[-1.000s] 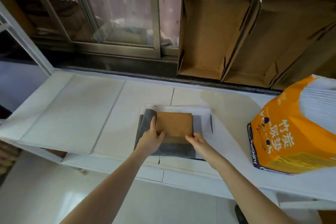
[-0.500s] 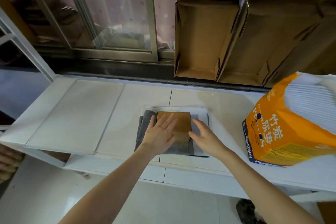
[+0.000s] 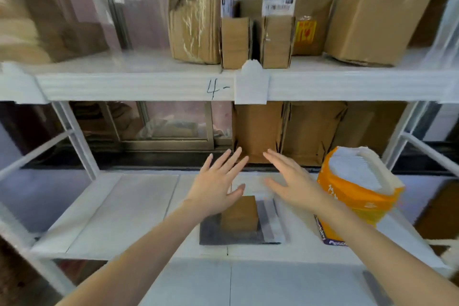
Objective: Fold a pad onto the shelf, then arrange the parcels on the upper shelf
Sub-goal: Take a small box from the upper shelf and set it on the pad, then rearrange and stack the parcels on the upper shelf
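A folded grey pad (image 3: pixel 213 232) lies on the lower white shelf (image 3: pixel 134 208) with a small brown box (image 3: pixel 240 213) resting on top of it. My left hand (image 3: pixel 218 184) hovers above the box, fingers spread and empty. My right hand (image 3: pixel 290 181) is raised beside it, also spread and empty. On the upper shelf (image 3: pixel 139 87) stand several cardboard parcels: a crumpled one (image 3: pixel 193 25), two small upright ones (image 3: pixel 236 42) (image 3: pixel 277 41), one with a yellow sticker (image 3: pixel 309 25), and a big tilted box (image 3: pixel 372 17).
An orange pack of white pads (image 3: pixel 355 191) stands on the lower shelf at the right. Flattened cartons (image 3: pixel 285 131) lean at the back behind the hands. A window (image 3: pixel 161 126) is behind the left half. The shelf edge bears a handwritten "4-" (image 3: pixel 216 89).
Both hands have lifted off the brown box and pad and risen with fingers spread. The view has tilted up, bringing the upper shelf and its parcels into sight.
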